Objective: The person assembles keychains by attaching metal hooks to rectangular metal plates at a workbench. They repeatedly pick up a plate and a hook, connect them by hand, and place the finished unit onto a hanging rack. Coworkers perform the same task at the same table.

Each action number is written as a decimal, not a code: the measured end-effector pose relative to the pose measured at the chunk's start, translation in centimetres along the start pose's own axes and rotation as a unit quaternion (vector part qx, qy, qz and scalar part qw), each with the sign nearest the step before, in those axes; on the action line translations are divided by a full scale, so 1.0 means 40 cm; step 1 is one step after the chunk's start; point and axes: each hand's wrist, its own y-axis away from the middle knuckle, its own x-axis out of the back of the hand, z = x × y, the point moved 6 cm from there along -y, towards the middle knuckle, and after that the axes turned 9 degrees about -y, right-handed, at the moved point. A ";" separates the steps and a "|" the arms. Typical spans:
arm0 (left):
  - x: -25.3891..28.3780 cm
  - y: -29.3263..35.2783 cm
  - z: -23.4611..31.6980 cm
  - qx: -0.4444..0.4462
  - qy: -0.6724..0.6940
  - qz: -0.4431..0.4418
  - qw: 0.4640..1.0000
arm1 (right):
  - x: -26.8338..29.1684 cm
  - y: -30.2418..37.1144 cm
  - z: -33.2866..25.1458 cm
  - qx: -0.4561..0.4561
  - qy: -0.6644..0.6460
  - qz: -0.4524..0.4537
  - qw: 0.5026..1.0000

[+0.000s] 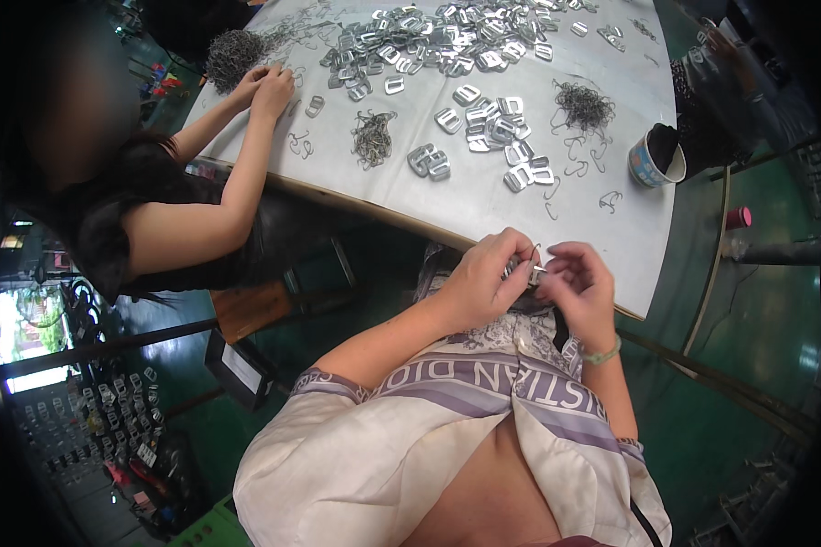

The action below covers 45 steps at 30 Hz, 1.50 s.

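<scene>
In front of my chest, just off the table's near edge, both hands meet around small metal parts. My left hand [491, 281] is closed, with a silver metal buckle [532, 276] pinched between thumb and fingers. A thin curved wire [537, 247] sticks up beside its fingertips. My right hand [578, 284] is curled in from the right, thumb and fingers closed at the same parts; what exactly it grips is too small and covered to tell. Nearest on the table [337, 187] lie loose bent wire hooks [552, 202] and a cluster of silver buckles [493, 128].
A large heap of buckles [438, 41] covers the far table. Wire hook piles lie at centre [372, 139] and right [586, 108]. A paper tub [649, 164] with something dark inside stands at the right edge. At left, a co-worker's hands [269, 88] work beside a wire tangle [234, 56].
</scene>
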 end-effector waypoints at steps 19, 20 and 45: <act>0.033 0.011 0.018 -0.015 -0.076 0.025 0.997 | 0.067 -0.361 -0.013 0.117 0.508 0.057 0.851; 0.032 0.011 0.021 -0.010 -0.075 0.031 0.997 | 0.069 -0.329 -0.027 0.128 0.491 0.059 0.860; 0.024 -0.167 -0.075 -0.139 -0.251 -0.008 0.958 | -0.003 0.040 -0.072 0.109 0.195 0.054 0.973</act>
